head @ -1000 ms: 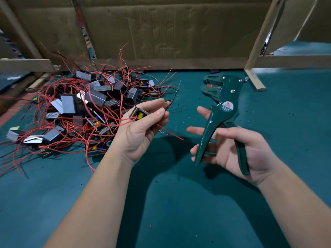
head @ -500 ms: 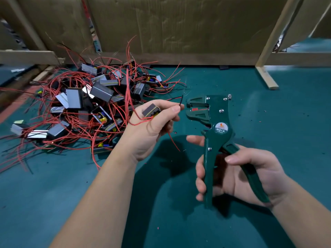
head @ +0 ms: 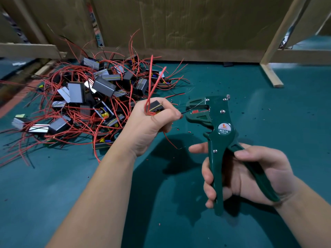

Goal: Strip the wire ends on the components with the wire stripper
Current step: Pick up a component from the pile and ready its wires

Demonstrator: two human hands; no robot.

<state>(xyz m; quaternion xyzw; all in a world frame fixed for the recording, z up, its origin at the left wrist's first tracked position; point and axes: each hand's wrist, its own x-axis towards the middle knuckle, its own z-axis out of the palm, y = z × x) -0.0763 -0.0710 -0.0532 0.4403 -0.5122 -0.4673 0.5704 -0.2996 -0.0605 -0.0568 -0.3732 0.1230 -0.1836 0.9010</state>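
My left hand (head: pixel 152 126) grips a small grey component (head: pixel 156 107) with red wires sticking up from it, and pinches a thin black wire (head: pixel 184 112) whose tip points into the open jaws of the green wire stripper (head: pixel 217 126). My right hand (head: pixel 250 174) holds the stripper by both handles, jaws turned left toward the wire. The handles are spread apart. A pile of grey components with tangled red wires (head: pixel 93 101) lies on the green table to the left.
A cardboard wall (head: pixel 179 27) closes off the back of the green table surface (head: pixel 161 203). A wooden strut (head: pixel 271 76) stands at the back right. Small bits of stripped insulation (head: pixel 177 129) dot the surface near the hands.
The stripper has moved left and closer to my left hand. The black wire tip now reaches into its jaws, and my left hand has turned the component slightly.
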